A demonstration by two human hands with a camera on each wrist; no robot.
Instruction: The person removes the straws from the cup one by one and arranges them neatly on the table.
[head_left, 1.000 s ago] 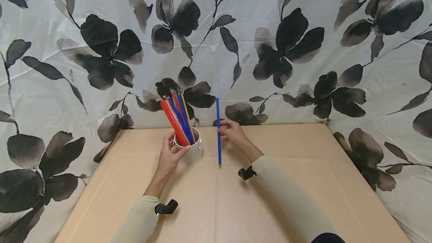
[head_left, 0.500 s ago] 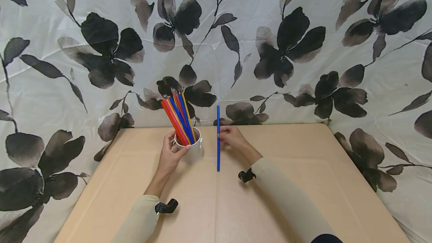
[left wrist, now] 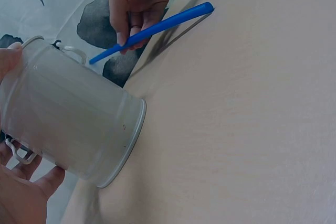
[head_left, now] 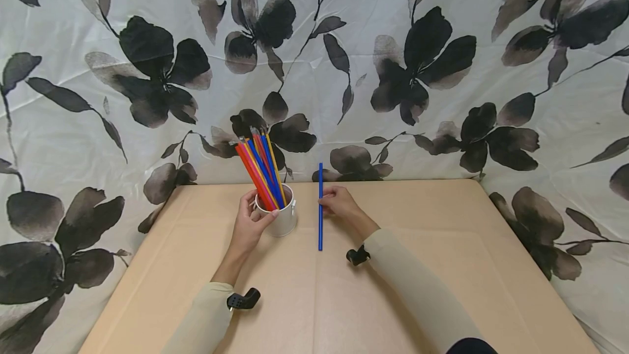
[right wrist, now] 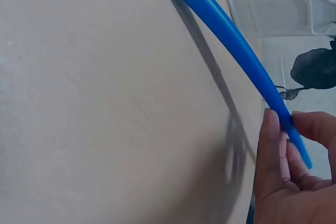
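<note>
Head view had the right hand (head_left: 339, 204) pinching the blue stick (head_left: 320, 234) between thumb and fingers, toward its upper end; it leaned, low end down at the desk (head_left: 304, 299). Left hand (head_left: 248, 225) was wrapped round the bucket (head_left: 283, 225) of pencils (head_left: 262, 173), just left of the stick. Versus a second ago, stick and right hand sat lower, bucket basically hadn't budged. Back edge ran close behind both hands, with loads of desk stretching rightward and toward the person.
</note>
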